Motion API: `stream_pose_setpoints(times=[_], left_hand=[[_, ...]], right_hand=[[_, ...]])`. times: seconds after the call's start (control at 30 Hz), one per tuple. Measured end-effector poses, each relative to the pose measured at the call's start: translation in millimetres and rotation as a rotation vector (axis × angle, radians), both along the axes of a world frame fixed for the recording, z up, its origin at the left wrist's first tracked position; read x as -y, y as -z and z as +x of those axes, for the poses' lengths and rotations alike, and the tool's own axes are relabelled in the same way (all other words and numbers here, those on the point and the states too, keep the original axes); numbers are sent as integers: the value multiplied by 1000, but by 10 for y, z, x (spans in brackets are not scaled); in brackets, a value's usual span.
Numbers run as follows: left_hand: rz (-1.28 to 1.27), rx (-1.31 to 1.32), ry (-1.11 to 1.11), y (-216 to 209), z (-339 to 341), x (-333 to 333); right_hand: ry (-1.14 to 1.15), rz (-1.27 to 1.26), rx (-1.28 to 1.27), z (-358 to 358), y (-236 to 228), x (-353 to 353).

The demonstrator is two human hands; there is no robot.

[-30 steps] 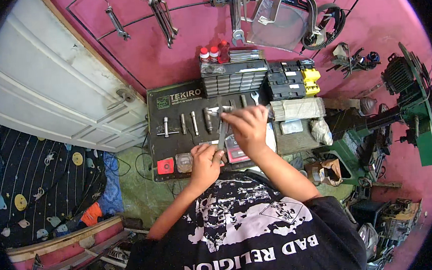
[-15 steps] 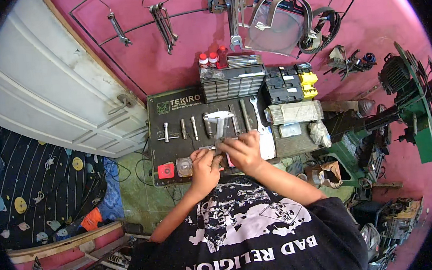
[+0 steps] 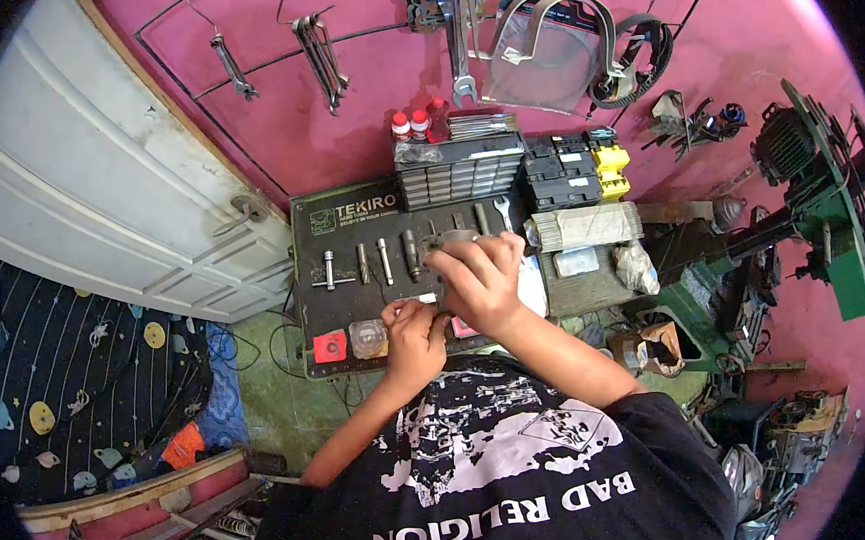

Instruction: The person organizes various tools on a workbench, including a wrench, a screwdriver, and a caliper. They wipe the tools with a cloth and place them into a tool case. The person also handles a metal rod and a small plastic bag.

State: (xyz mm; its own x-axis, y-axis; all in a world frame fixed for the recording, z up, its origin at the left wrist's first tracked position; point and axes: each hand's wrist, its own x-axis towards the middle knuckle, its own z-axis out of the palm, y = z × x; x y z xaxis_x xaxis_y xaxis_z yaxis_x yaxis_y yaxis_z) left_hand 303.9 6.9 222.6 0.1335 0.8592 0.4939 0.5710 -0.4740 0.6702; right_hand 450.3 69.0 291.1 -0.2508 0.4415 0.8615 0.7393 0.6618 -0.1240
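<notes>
My right hand [image 3: 483, 281] is closed around a vernier caliper [image 3: 447, 238], whose greyish jaw end shows just beyond the knuckles. The rest of the caliper is hidden under the fingers. Slightly lower and to the left, my left hand [image 3: 416, 336] has its fingers pinched together. A small pale piece [image 3: 425, 298] shows at its fingertips; what it is I cannot make out. Beyond the hands a T-handle wrench [image 3: 329, 269], a drill bit [image 3: 363, 264], a slim metal rod [image 3: 385, 261] and a thicker dark tool [image 3: 411, 255] lie in a row on the black mat [image 3: 340, 312].
A red square case [image 3: 330, 346] and a clear round-lidded box [image 3: 368, 339] lie left of my hands. At the back stand a drawer cabinet [image 3: 461, 180] and black-and-yellow boxes [image 3: 576, 172]. A combination wrench [image 3: 506, 213] lies to the right, near a green machine [image 3: 837, 242].
My right hand has lifted slightly up and left, and the caliper has turned, so its long beam no longer shows. My left hand stays nearly in place.
</notes>
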Motion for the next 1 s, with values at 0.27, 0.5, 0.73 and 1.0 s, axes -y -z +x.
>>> stream_pose_setpoints(times=[0.27, 0.5, 0.73, 1.0], left_hand=[[-126, 28, -8, -59, -93, 52], [-89, 59, -24, -173, -78, 40], [-464, 423, -50, 102, -161, 46], [-347, 384, -7, -65, -144, -81]], right_hand=[[124, -93, -101, 286, 117, -157], [44, -56, -75, 351, 141, -114], [45, -335, -387, 514, 167, -165], [-336, -974, -587, 308, 115, -53]])
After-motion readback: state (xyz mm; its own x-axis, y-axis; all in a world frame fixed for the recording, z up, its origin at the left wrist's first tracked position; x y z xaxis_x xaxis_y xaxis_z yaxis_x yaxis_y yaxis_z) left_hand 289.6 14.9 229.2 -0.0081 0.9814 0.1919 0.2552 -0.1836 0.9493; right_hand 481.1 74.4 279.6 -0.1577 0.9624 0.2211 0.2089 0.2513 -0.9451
